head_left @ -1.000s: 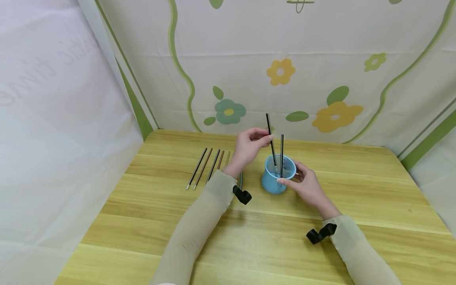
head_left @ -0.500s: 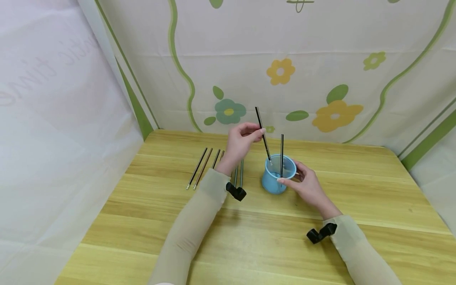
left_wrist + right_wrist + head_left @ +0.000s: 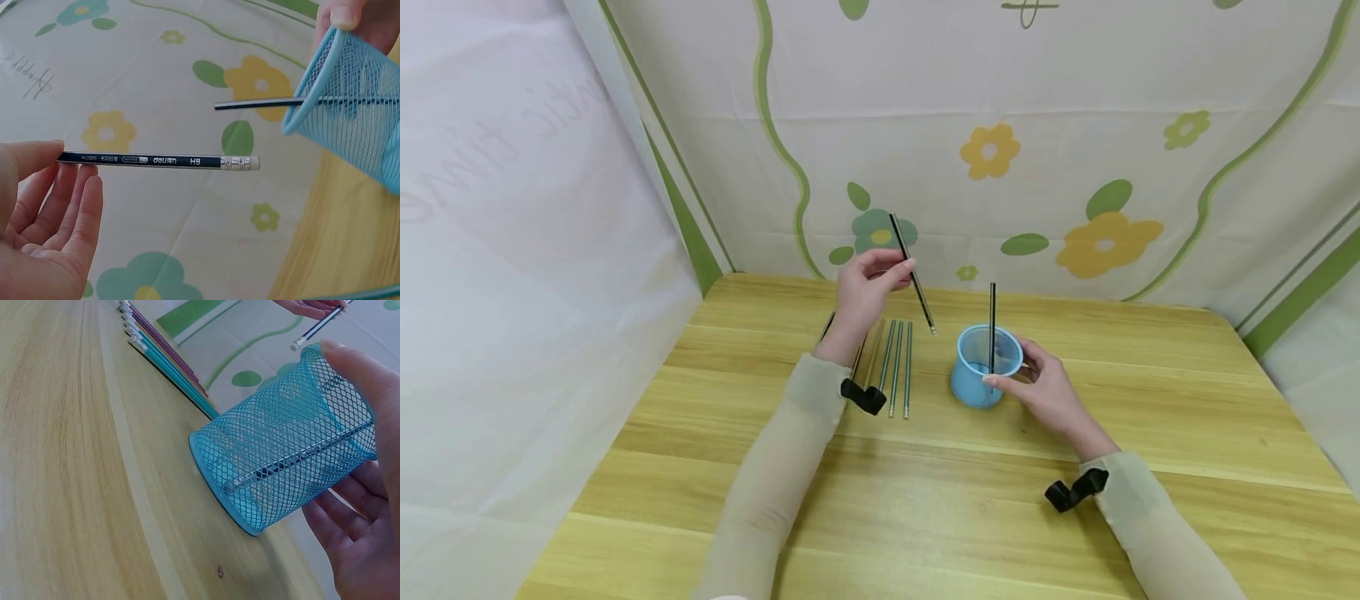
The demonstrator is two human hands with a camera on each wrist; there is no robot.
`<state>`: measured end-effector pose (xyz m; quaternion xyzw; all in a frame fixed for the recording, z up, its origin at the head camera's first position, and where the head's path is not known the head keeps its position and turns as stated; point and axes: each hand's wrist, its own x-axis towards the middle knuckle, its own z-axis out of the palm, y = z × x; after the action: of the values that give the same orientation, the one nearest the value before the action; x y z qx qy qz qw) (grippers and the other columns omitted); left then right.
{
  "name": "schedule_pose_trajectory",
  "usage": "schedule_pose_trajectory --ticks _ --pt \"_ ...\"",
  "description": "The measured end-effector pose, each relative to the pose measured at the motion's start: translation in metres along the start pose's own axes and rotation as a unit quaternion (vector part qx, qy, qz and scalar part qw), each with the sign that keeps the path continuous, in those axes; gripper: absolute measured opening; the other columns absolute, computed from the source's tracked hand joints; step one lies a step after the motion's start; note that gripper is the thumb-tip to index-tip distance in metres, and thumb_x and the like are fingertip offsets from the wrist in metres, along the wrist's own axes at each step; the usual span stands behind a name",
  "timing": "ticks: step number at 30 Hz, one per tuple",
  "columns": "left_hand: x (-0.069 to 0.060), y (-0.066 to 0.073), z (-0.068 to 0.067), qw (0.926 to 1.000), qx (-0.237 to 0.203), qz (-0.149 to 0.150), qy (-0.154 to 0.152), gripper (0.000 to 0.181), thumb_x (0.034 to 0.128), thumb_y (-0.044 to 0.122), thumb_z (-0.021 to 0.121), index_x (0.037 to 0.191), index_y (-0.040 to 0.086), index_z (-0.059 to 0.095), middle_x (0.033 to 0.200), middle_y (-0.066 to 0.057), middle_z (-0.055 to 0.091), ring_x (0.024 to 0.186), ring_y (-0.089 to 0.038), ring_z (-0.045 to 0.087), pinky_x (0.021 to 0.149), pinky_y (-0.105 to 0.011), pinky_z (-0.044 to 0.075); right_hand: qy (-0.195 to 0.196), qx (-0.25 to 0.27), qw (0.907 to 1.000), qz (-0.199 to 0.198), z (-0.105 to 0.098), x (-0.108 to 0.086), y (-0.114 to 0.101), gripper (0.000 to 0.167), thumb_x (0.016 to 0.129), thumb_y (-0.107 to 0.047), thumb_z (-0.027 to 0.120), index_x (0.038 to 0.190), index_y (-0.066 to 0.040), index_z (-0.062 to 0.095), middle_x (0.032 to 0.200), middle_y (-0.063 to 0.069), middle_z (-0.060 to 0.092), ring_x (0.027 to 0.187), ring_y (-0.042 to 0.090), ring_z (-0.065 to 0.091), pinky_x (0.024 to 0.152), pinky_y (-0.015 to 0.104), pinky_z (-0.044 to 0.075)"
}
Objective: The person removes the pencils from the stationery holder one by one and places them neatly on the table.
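My left hand (image 3: 867, 287) pinches a black pencil (image 3: 144, 160) between thumb and fingers, up off the table. Its white eraser end points down and to the right; "HB" lettering shows on its side in the left wrist view. To the right stands a light-blue mesh pencil cup (image 3: 972, 390), upright on the table. A second black pencil (image 3: 992, 321) leans inside it, eraser end at the bottom. My right hand (image 3: 1054, 402) holds the cup from the right, thumb at the rim and fingers behind. The held pencil is apart from the cup.
Several pencils lie side by side left of the cup, among them teal pencils (image 3: 907, 375) and a tan pencil (image 3: 875, 354); my left forearm hides some. A floral cloth (image 3: 925, 67) hangs behind the wooden table (image 3: 970, 517).
My left hand has drawn the black pencil out of the cup's mouth, moving it left and slightly up. My right hand and the cup have stayed in place.
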<state>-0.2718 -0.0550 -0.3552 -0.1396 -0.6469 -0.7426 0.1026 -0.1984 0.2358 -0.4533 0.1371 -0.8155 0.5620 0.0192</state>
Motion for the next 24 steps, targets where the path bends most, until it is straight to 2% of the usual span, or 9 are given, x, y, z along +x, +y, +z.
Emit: schedule_pose_trajectory --ticks 6,14,20,24 --pt "0.0 0.002 -0.024 0.9996 0.028 -0.001 0.01 0.02 0.0929 0.01 0.077 0.107 -0.003 0.072 0.1 -0.015 0.073 0.084 -0.029 0.071 0.08 -0.036 0.061 0.001 0.0 1.0 0.008 0.001 -0.001 0.002 0.075 0.09 -0.019 0.082 0.152 -0.002 0.043 0.142 0.018 0.053 0.127 0.034 0.053 0.101 0.022 0.046" --pt "-0.002 0.005 -0.054 0.9953 0.091 -0.031 0.009 0.03 0.0944 0.014 0.077 0.116 -0.006 0.069 0.106 -0.014 0.071 0.087 -0.026 0.07 0.083 -0.037 0.06 0.009 -0.001 1.0 -0.001 0.0 -0.001 0.004 0.074 0.089 -0.017 0.083 0.151 -0.001 0.045 0.14 0.018 0.055 0.125 0.033 0.055 0.099 0.019 0.047" --pt "-0.004 0.004 -0.069 0.9911 0.124 -0.048 0.005 0.026 0.0947 0.015 0.076 0.114 -0.001 0.071 0.107 -0.013 0.071 0.088 -0.029 0.07 0.081 -0.034 0.06 0.01 0.004 0.9999 -0.003 0.0 -0.001 0.005 0.072 0.089 -0.017 0.083 0.149 -0.001 0.047 0.137 0.017 0.057 0.123 0.032 0.056 0.098 0.019 0.047" --pt "-0.006 0.001 -0.076 0.9902 0.127 -0.058 -0.004 0.024 0.0941 0.013 0.077 0.113 -0.002 0.072 0.106 -0.015 0.071 0.088 -0.031 0.07 0.083 -0.042 0.06 0.01 0.0 0.9999 -0.004 -0.001 -0.001 0.005 0.071 0.088 -0.017 0.083 0.148 -0.001 0.047 0.135 0.017 0.058 0.122 0.032 0.057 0.098 0.02 0.048"
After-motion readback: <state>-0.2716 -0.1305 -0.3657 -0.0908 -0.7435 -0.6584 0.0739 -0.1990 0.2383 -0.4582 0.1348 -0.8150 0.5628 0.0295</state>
